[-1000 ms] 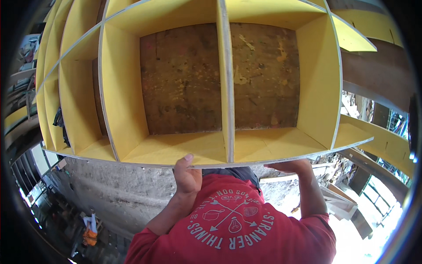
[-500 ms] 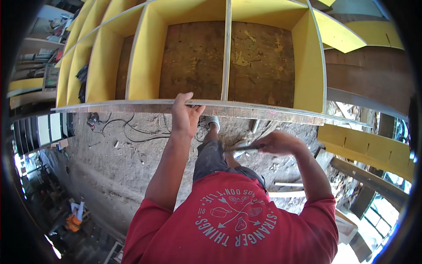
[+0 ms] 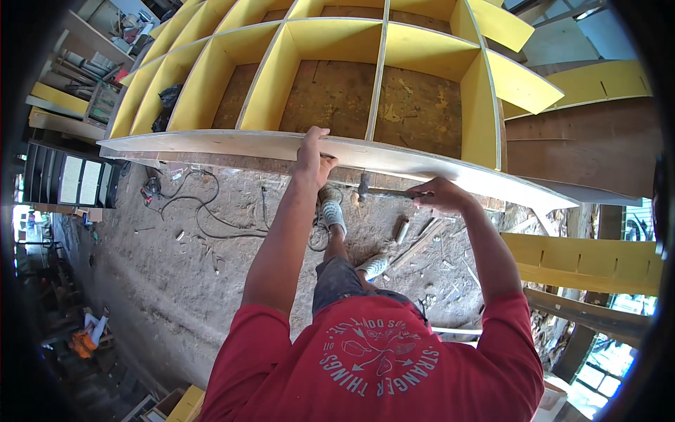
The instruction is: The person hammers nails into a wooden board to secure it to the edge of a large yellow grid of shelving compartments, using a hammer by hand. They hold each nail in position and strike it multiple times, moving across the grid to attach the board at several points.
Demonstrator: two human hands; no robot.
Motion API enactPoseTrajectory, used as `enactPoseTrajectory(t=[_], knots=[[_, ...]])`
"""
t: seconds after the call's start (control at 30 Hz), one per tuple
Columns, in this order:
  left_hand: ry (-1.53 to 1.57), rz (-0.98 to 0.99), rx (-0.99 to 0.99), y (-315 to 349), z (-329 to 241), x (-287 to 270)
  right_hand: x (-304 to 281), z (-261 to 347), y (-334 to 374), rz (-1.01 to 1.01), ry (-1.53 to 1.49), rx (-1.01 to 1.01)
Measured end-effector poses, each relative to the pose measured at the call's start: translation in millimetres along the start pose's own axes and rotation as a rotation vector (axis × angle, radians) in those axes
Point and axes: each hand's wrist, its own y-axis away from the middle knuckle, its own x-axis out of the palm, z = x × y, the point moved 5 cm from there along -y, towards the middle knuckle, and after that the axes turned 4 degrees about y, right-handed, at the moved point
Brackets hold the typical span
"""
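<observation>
My left hand grips the long plywood board along the near side of a yellow grid of compartments. Its thumb reaches over the upper edge while the fingers lie against the outer face. To the right, my right hand is wrapped round the handle of a hammer. The hammer's head points left and is close to the board's outer face, just right of my left hand; whether they touch I cannot tell. Any nail there is too small to make out.
Yellow slotted strips lie at the right. Beneath the grid is a stained brown worktop. A dark cable and wood scraps lie on the dirt floor by my feet. A black crumpled bag sits in a left compartment.
My right hand has brought the hammer up from near my thighs to the board. My left hand keeps its grip. The view has shifted, showing more of the grid and the board's pale outer face.
</observation>
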Motion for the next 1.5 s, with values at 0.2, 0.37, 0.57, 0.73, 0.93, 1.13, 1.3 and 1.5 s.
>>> enactPoseTrajectory(t=[0.2, 0.37, 0.57, 0.73, 0.93, 1.13, 1.3, 1.5], knots=[[-0.021, -0.025, -0.004, -1.8, -1.4, -3.7, 50.0, 44.4, 36.6, 0.466, 0.248, -0.189], [-0.022, 0.024, 0.003, -1.5, 1.2, 0.2, 9.7, -10.2, 2.8, -0.007, 0.088, 0.058], [-0.017, 0.017, -0.007, -0.9, -3.1, -6.0, 43.7, 42.4, 34.1, 0.429, 0.123, -0.173], [-0.026, -0.001, -0.019, 0.2, -3.3, 3.9, 22.6, 10.7, 3.9, -0.033, 0.07, -0.065], [0.003, 0.033, -0.005, 0.4, -0.8, 4.6, 34.6, 6.9, 9.1, 0.18, 0.05, -0.222], [0.017, 0.006, -0.03, -1.9, 2.0, -6.5, 32.3, 21.8, 4.0, -0.005, 0.127, -0.195], [0.01, 0.015, -0.039, 3.6, -1.0, 2.9, 15.1, -12.2, -11.2, 0.048, 0.077, 0.166], [-0.037, 0.044, -0.048, 9.5, -2.2, -4.0, 19.1, 16.5, 0.9, 0.053, 0.04, 0.12]])
